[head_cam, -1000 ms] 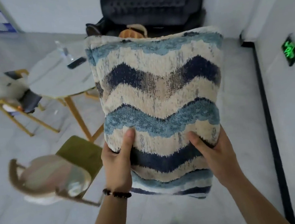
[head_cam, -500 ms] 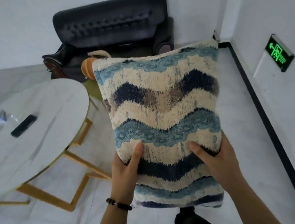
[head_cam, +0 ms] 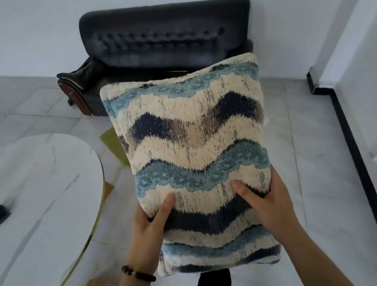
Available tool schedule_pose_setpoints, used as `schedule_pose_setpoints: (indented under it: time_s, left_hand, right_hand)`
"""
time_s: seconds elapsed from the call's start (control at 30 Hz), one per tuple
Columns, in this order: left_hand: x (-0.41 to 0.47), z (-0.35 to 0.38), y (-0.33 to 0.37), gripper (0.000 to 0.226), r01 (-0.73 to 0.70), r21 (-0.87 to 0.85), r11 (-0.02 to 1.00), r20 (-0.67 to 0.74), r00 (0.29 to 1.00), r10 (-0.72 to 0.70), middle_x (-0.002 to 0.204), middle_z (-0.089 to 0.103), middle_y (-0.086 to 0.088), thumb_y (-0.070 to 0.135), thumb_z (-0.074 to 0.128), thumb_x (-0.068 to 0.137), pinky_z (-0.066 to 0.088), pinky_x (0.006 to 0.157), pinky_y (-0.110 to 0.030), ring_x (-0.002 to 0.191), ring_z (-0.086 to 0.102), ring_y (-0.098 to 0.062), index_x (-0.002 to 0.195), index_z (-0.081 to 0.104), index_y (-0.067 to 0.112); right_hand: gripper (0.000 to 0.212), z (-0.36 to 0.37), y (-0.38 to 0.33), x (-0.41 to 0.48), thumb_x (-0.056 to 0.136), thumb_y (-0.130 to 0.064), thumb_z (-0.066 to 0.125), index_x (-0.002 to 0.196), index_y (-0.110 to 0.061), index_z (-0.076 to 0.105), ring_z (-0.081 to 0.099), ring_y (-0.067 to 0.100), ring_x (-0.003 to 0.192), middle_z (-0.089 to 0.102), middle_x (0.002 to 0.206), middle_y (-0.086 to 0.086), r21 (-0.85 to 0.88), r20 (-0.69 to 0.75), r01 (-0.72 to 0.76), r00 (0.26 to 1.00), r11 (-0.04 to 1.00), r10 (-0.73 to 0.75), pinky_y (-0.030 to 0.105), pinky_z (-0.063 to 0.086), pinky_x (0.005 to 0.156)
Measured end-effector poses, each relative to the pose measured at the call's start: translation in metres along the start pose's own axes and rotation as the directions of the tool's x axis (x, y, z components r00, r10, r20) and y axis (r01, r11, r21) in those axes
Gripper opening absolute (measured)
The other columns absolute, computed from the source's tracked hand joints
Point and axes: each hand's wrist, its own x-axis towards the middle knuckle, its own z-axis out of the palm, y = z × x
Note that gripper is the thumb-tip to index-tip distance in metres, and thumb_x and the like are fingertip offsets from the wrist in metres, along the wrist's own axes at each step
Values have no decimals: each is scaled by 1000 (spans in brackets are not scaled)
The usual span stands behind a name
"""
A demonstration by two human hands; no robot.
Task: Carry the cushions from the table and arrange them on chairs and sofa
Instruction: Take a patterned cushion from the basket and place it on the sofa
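Both hands, the left hand and right hand, grip the wave-patterned cushion at frame centre. The dark sofa sits at upper centre, and the white counter lies at left.

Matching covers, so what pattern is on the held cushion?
The cushion has wavy bands of cream, light blue, navy and tan; head view shows it best.

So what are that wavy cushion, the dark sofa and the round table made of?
Cushion: woven or knitted fabric, matte; the wave edges look fuzzy. Sofa: probably black leather or imitation; buttoned tufting, slight sheen. Table: smooth white top with grey veins, marble or a look-alike; gold-coloured rim.
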Motion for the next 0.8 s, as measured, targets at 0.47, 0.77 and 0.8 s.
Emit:
schedule_pose_setpoints:
  time_s: [0.47,0.77,0.8]
  left_hand:
    - [416,133,78,43,15,11,1000,125,992,-16,119,76,3,27,70,83,60,88,-29,111,72,-16,125,64,23]
    - [653,217,104,44,134,-51,990,14,991,-134,121,75,-5,26,70,83,56,95,-41,113,71,-26,126,64,17]
    - [676,219,113,47,132,-61,989,-8,991,-133,122,75,-6,27,72,83,54,98,-43,114,71,-27,128,63,16]
  right_hand:
    - [62,8,8,412,76,-36,83,132,-27,58,69,3,107,73,114,-15,-31,-132,-63,989,998,59,30,57,91]
    - [66,24,44,692,77,-37,80,137,-30,54,66,0,111,70,119,-17,14,14,-110,994,994,109,25,56,92]
    - [66,32,41,724,78,-36,80,138,-30,53,65,-2,111,70,120,-18,4,46,-100,994,995,100,23,55,92]
